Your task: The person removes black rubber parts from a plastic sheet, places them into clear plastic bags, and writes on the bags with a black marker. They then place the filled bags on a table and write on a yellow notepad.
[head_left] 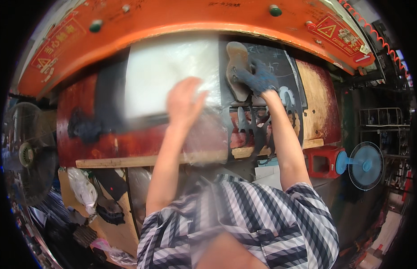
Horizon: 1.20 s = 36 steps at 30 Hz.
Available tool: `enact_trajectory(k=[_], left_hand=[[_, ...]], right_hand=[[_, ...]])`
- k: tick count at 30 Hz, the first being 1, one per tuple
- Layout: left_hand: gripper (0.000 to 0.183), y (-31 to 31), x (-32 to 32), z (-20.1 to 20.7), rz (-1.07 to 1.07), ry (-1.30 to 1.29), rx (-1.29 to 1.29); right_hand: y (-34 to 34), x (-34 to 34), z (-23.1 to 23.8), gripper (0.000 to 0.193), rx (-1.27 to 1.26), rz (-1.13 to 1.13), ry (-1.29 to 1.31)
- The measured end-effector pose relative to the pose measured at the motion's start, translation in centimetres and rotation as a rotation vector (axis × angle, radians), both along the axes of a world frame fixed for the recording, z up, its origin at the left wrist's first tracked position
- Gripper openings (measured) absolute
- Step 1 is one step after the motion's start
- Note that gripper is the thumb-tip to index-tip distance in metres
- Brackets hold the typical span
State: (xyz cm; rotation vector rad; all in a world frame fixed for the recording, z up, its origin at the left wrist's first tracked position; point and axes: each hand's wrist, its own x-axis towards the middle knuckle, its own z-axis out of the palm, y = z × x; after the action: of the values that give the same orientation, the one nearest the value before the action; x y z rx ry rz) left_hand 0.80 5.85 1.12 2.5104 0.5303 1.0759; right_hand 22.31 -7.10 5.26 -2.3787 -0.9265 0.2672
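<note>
My left hand, bare and blurred by motion, is over a whitish translucent plastic sheet; its thumb stands apart from the fingers and nothing shows in its grasp. A dark blue glove covers my right hand, which grips the right side of a sole-shaped cutting die. That die, brownish grey on top, lies lengthwise on a black sheet with chalk marks on its far part. Nearer me, the black sheet has sole-shaped cutouts and ragged strips, with the red board showing through.
An orange machine beam with green buttons spans the far side. Along the worktable's near edge runs a wooden strip. A red stool and a blue fan stand right; a large fan stands left. Scraps and plastic bags lie below left.
</note>
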Motion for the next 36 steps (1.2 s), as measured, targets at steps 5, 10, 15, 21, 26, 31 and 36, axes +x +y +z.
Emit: enact_trajectory(k=[5,10,15,21,26,31,36], left_hand=[[0.048,-2.1,1.7,-2.9,-0.092,0.405,0.079],[0.054,-1.8,1.4,-4.1,-0.117,0.323,0.042],[0.053,-1.7,1.8,-4.4,-0.112,0.305,0.029],[0.052,-1.8,1.7,-4.6,-0.114,0.315,0.043],[0.046,-2.0,1.3,-4.6,-0.145,0.256,0.016],[0.037,-4.7,-3.4,-4.7,-0.200,0.154,-0.121],[0.025,-8.2,-12.1,-5.0,-0.077,0.131,-0.216]], right_hand=[[5.6,-2.8,-0.2,0.073,-0.349,-0.033,-0.268],[6.6,-1.9,-1.5,0.066,-0.205,-0.096,-0.189],[6.7,-1.6,-3.4,0.070,-0.365,-0.134,-0.216],[6.8,-2.3,-3.5,0.068,-0.256,-0.102,-0.314],[6.7,-2.1,-3.5,0.067,-0.238,-0.032,-0.411],[7.5,-1.5,-4.0,0.066,-0.110,-0.059,-0.391],[7.9,-1.1,-4.7,0.067,-0.077,-0.134,-0.388]])
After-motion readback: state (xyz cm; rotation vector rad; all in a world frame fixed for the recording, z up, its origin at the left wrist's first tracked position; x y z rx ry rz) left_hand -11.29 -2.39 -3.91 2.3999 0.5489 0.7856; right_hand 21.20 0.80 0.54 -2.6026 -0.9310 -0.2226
